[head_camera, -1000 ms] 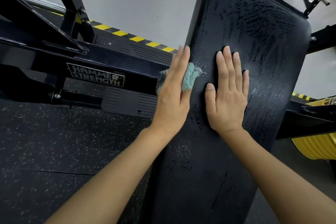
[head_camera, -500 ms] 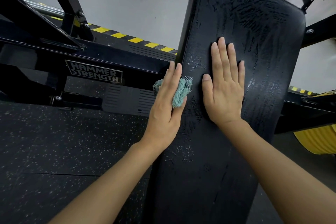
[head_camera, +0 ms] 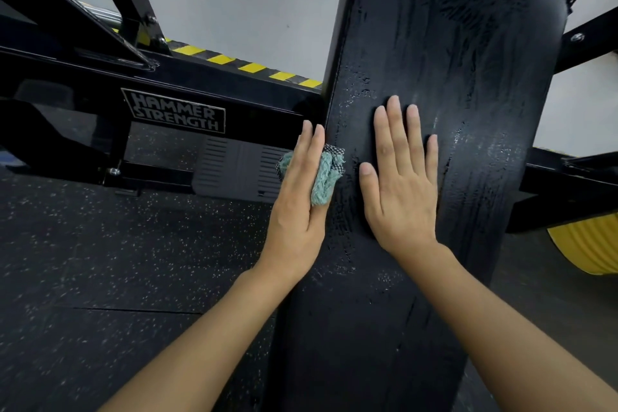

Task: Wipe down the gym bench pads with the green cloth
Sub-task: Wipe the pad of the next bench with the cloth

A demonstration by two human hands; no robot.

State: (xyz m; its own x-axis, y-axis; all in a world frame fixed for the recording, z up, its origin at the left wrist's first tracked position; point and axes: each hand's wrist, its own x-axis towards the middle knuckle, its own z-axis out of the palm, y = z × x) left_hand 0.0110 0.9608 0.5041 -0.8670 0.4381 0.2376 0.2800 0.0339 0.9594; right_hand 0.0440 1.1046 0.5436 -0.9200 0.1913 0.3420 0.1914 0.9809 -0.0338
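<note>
While the green cloth (head_camera: pixel 326 176) is bunched up small, it sits pressed against the left side edge of the black bench pad (head_camera: pixel 444 84), about halfway along it. A bit of checked fabric shows at the top of the cloth.

The left hand (head_camera: pixel 299 207) lies over the cloth with its fingers straight and close together. Its grip is not a fist; the flat hand pushes the cloth onto the pad's edge, and the thumb is hidden, so I cannot tell if it hooks around the cloth.

The right hand (head_camera: pixel 403 184) lies flat on top of the pad, just beside the cloth. Its fingers are spread a little and it holds nothing.

Many wet streaks and little drops shine on the pad, mostly around the hands and up toward the far end. The part closest to the person looks duller.

To the left of the pad is a black metal frame (head_camera: pixel 67 84) with a label (head_camera: pixel 174 114) that says HAMMER STRENGTH. Below it is a dark floor mat with light specks (head_camera: pixel 117 261). Farther off, yellow and black striped tape (head_camera: pixel 247 65) runs along the grey floor (head_camera: pixel 234 0). Something yellow and ribbed (head_camera: pixel 588 244) peeks out at the right edge.
</note>
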